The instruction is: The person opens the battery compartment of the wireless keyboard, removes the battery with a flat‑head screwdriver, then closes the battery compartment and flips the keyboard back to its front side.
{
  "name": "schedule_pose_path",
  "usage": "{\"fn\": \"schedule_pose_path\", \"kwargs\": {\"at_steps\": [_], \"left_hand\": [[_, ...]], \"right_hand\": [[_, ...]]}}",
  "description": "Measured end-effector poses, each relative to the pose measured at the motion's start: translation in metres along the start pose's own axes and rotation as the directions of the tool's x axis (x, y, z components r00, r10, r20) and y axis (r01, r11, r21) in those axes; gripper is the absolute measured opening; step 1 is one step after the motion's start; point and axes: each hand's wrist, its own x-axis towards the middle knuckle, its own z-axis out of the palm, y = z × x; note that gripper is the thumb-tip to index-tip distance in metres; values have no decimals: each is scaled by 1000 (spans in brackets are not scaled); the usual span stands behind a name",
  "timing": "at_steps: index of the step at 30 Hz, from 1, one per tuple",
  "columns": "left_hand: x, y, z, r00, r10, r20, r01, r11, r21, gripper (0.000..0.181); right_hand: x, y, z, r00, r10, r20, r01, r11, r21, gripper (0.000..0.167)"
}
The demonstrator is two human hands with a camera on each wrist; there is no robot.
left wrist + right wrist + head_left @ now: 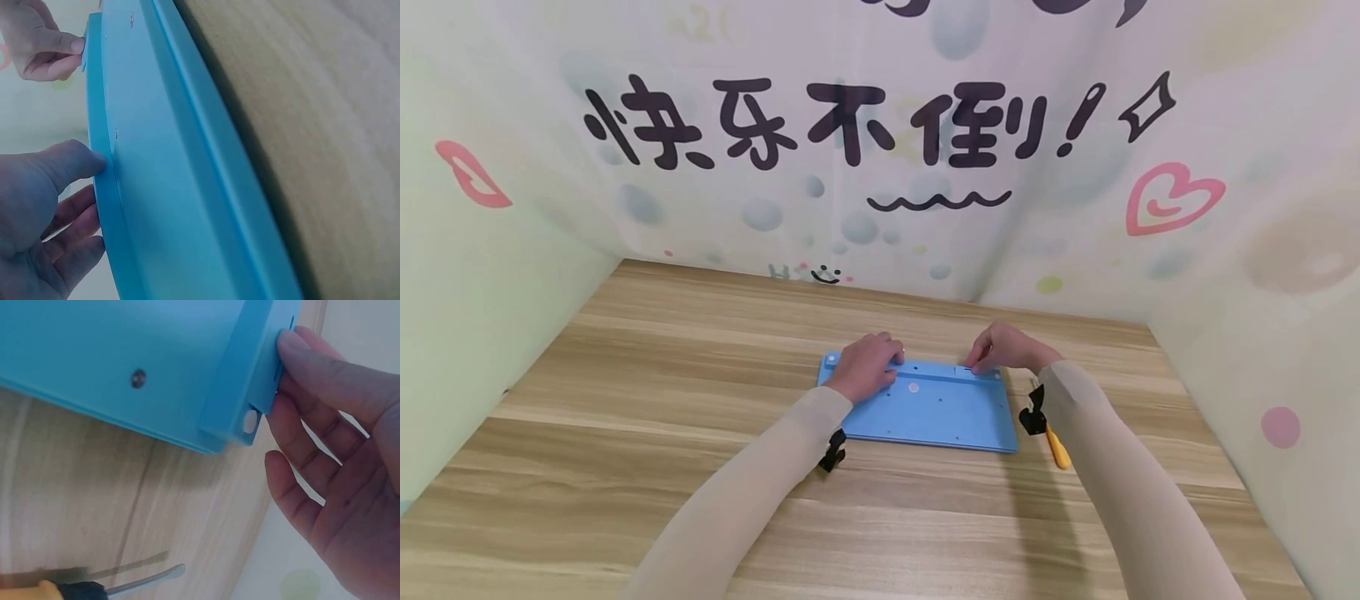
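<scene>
A light-blue keyboard lies face down on the wooden table, its raised ridge and small screws on top. My left hand grips the ridge at the far edge, left of the middle; in the left wrist view the thumb presses on it and the fingers curl at the edge. Farther right, my right hand pinches a small blue battery cover on the ridge between thumb and fingers. The cover looks slightly raised, and what is under it is hidden.
A screwdriver with a yellow handle lies right of the keyboard, under my right forearm; its metal shaft shows in the right wrist view. A printed cloth wall stands behind the table, with side walls left and right.
</scene>
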Motion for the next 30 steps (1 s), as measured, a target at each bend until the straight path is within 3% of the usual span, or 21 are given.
{"fn": "schedule_pose_path", "kwargs": {"at_steps": [6, 16, 24, 30], "left_hand": [[0, 2, -2, 1000, -13, 22, 14, 1000, -15, 16], [-1, 3, -5, 999, -15, 34, 16, 1000, -7, 17], [-1, 3, -5, 1000, -13, 29, 14, 1000, -7, 17], [0, 2, -3, 999, -18, 37, 18, 1000, -1, 17]], "right_hand": [[6, 1, -4, 998, 45, 53, -45, 999, 6, 6], [8, -6, -8, 976, 189, 111, -196, 979, 50, 6], [8, -14, -11, 958, 243, 152, -253, 966, 50, 8], [10, -9, -11, 957, 249, 150, -261, 963, 69, 10]]}}
